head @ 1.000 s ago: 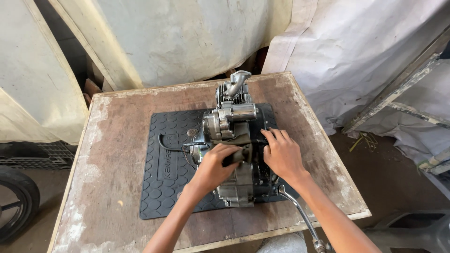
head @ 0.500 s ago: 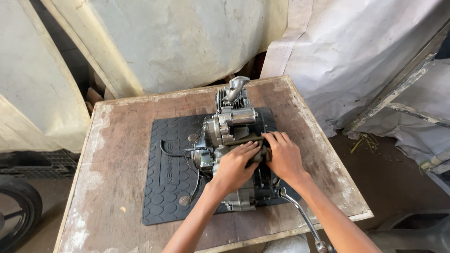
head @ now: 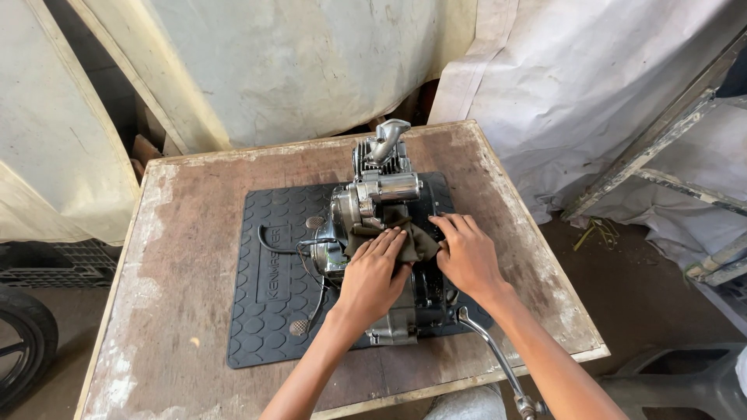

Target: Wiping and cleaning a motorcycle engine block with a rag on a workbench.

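Hands [head: 373,276] [head: 467,257] on rag [head: 405,233] (dark), engine [head: 373,233] beneath

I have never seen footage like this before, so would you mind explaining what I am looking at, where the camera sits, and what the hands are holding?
There is no robot here, only a person working with bare hands. The picture comes from a camera worn on that person's head, looking down, so the two arms reach in from the bottom edge.

A worn wooden table carries a black rubber mat with a raised hexagon pattern. On the mat lies a small motorcycle engine of grey metal; a kick-start lever sticks out toward the camera.

The left hand presses a dark cloth flat against the engine. The right hand rests beside it, fingers on the cloth's edge and the casing.

Pale sheeting hangs behind the table, and part of a tyre shows at lower left.
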